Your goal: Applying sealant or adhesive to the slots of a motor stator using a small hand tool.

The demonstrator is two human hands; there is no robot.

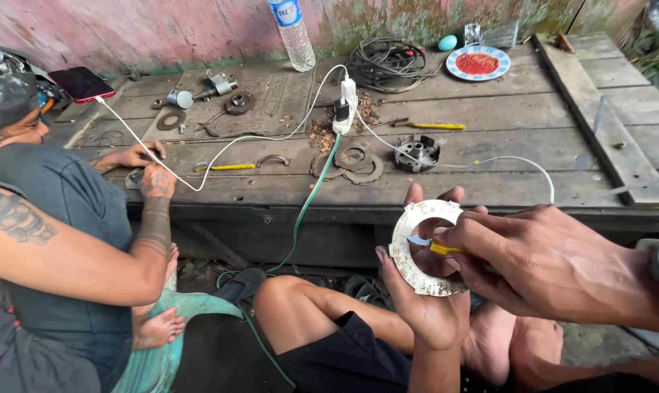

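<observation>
below the wooden table [489, 189] edge, left hand [424, 298] cradles a pale ring-shaped part [409, 258] from beneath, fingers curled round its rim. right hand [540, 258] pinches a yellow-handled blade [435, 246], tip inside the ring's opening. 1 co-worker's hand [157, 182] rests on the table's left edge.

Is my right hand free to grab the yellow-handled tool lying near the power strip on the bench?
Probably not right away: the right hand already grips a small yellow-handled blade against the white ring. The path to the yellow-handled tool looks open apart from a white cable.
</observation>
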